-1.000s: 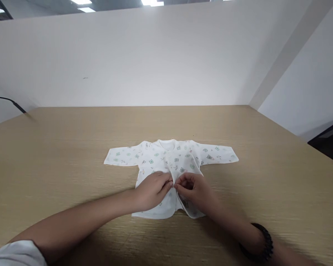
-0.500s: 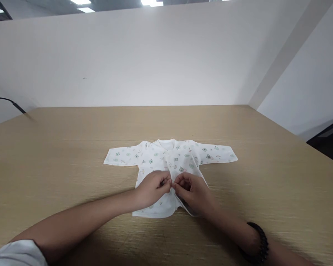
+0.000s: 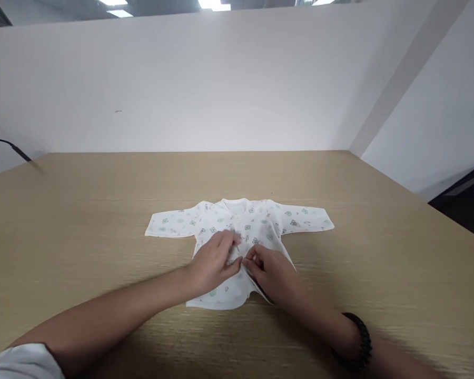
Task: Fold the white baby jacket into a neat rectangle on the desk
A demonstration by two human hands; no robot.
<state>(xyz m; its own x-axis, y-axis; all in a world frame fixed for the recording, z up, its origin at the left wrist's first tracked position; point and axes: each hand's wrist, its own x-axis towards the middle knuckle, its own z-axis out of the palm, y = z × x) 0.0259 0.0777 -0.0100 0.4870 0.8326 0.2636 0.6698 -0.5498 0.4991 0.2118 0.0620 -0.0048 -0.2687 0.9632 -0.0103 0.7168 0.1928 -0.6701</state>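
Note:
A small white baby shirt (image 3: 256,223) with a green and grey print lies on the table, its neckline away from me and both long sleeves spread sideways. Over the middle of its front is my left hand (image 3: 215,260), thumb and forefinger apart, with the thumb tip close to the front edge. My right hand (image 3: 274,273) pinches the front edge of the shirt between thumb and fingers and lifts the cloth slightly. The fastening, if any, between the fingertips is too small to make out. A black beaded bracelet (image 3: 359,345) circles my right wrist.
The wooden table (image 3: 82,210) stretches out on all sides of the shirt. A white partition (image 3: 201,84) rises along its back edge. At the far left hangs a black cable (image 3: 19,151); a dark object (image 3: 466,197) stands at the right edge.
The fingers of my left hand have opened from a pinch, and the forefinger has lifted away from the shirt. My right hand keeps its pinch. The view has shifted slightly.

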